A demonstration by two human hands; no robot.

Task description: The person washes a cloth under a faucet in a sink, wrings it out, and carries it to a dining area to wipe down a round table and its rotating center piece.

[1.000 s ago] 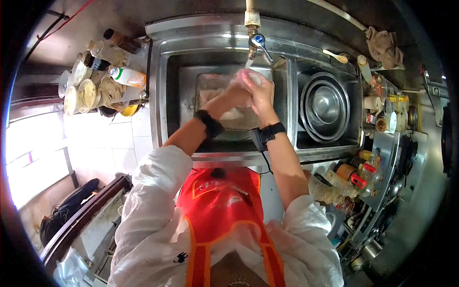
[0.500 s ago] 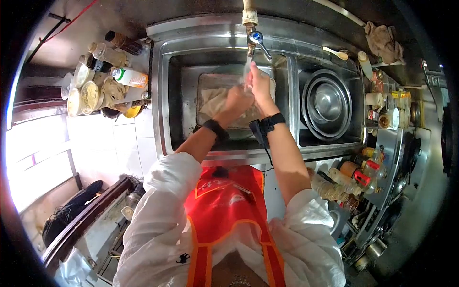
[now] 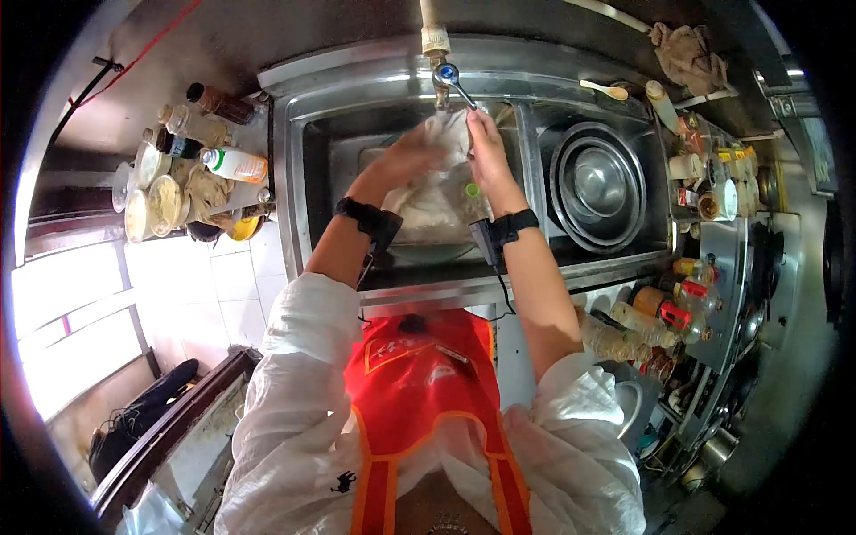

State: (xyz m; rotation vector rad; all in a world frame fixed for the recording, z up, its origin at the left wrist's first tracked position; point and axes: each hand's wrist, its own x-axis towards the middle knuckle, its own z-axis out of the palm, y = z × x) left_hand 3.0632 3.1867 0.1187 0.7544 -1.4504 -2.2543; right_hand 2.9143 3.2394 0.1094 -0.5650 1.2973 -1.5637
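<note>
Under the tap (image 3: 443,76), my right hand (image 3: 486,152) is closed, its fingers up beside the lever, gripping the edge of a white cloth (image 3: 448,134). The cloth hangs spread below the spout, wet-looking and partly blurred. My left hand (image 3: 406,162) is at the cloth's left side; motion smears its fingers. Beneath both hands, a pale, crumpled cloth (image 3: 419,209) lies in the left sink basin (image 3: 334,192). A small green round thing (image 3: 473,190) shows just below my right hand; I cannot make out what it is.
Nested metal bowls (image 3: 599,187) sit in the right basin. A pale spoon (image 3: 604,89) rests on the back ledge. Bottles and tubs (image 3: 165,205) crowd the left shelf, with more bottles (image 3: 642,323) at the right. A brown rag (image 3: 687,58) hangs at the back right.
My hands were close together under the tap; my left hand has moved left and up. The white cloth now shows spread between them, and the green thing has come into sight.
</note>
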